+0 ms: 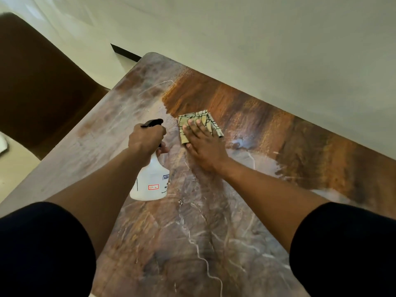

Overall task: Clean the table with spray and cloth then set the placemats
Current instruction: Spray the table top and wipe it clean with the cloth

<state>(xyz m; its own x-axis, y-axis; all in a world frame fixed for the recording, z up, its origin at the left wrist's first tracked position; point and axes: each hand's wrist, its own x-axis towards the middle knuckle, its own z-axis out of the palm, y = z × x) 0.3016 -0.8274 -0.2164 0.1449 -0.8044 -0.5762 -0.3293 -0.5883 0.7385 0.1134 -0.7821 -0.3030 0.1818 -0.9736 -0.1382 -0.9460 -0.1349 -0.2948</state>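
Cloth point(201, 125) was pressed flat on the marbled surface point(192, 243) under the right hand point(203, 146), fingers spread. A spray bottle point(150, 181) was gripped by the left hand point(145, 142). Wet patches could be missed, or the bottle knocked against the wiping arm.

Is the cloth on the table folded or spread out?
Folded: the cloth is a small layered pad under the flat right hand.
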